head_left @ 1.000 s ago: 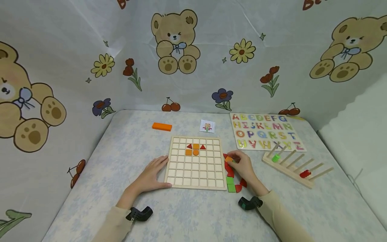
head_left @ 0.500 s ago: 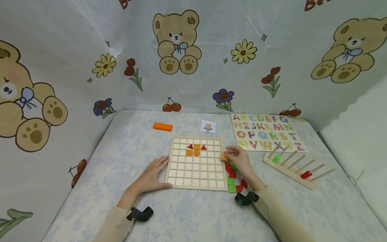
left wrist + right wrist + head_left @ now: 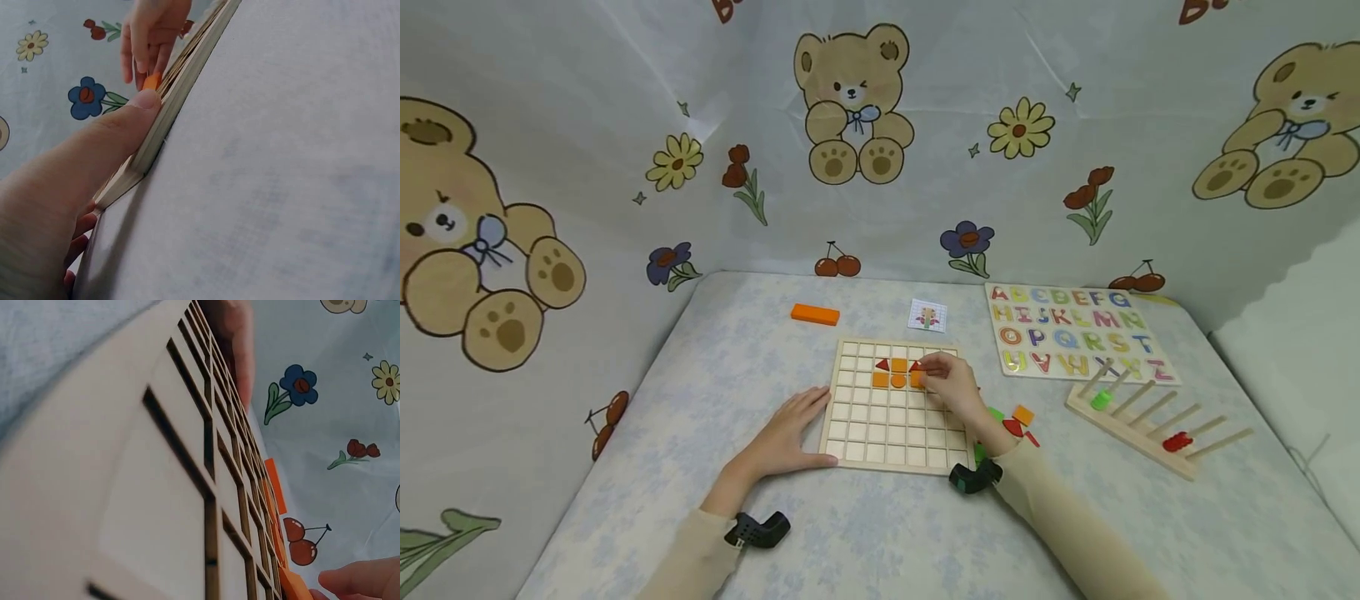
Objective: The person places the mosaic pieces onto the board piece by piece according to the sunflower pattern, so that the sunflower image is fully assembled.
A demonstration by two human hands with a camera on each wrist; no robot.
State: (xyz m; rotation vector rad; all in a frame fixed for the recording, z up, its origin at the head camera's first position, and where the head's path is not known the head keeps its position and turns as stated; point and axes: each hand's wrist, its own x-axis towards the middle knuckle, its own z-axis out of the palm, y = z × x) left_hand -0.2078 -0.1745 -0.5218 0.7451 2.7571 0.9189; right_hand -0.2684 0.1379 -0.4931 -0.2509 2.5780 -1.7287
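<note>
A wooden grid board [image 3: 891, 429] lies on the table. Its upper rows hold two red triangles [image 3: 882, 364], an orange square [image 3: 898, 364] and orange pieces below them. My right hand [image 3: 927, 377] reaches over the board and pinches an orange tile [image 3: 917, 380] in the second row, beside the orange half-circle. In the left wrist view that tile [image 3: 152, 82] shows under the fingertips. My left hand [image 3: 790, 429] lies flat against the board's left edge, the thumb [image 3: 131, 119] pressing its rim [image 3: 181, 78].
Loose green, red and orange pieces [image 3: 1017, 418] lie right of the board. Behind are an orange bar [image 3: 815, 313] and a small pattern card [image 3: 927, 316]. An alphabet puzzle [image 3: 1075, 337] and a wooden peg rack [image 3: 1150, 421] stand at the right. Bear-print cloth walls surround the table.
My right hand lifted an orange tile from the pile right of the board and carried it left onto the board's second row. The left hand stayed put.
</note>
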